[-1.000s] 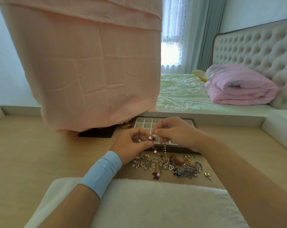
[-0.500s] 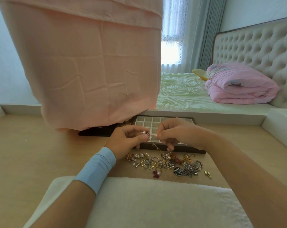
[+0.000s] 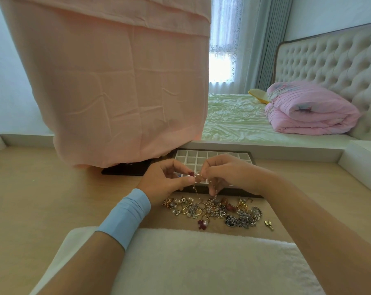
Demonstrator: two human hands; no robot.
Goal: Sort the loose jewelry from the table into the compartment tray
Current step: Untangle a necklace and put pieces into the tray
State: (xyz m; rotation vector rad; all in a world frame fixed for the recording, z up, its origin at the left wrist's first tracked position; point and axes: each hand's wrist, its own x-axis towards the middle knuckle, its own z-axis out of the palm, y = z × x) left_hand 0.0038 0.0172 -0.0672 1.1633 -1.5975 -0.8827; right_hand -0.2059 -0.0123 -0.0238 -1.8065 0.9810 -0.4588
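**Daylit interior, evenly bright.** Light enters through the window (image 3: pixel 221 67) at the back, whose pane is overexposed to white, and it lays a soft sheen on the green bedsheet (image 3: pixel 233 118). Shadows are faint and diffuse, and the darkest falls on the table (image 3: pixel 31 199) beneath the forearms. Wide-angle distortion bows straight lines toward the edges. The ringed chain (image 3: pixel 198 177), pinched by the left hand (image 3: pixel 163 182) and the right hand (image 3: pixel 229 173), is soft. So is the jewelry pile (image 3: pixel 216 209), with fine detail unresolved in both.

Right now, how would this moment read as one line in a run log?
hands: left hand and right hand pinch a small ring | jewelry pile: loose on table | compartment tray: behind hands
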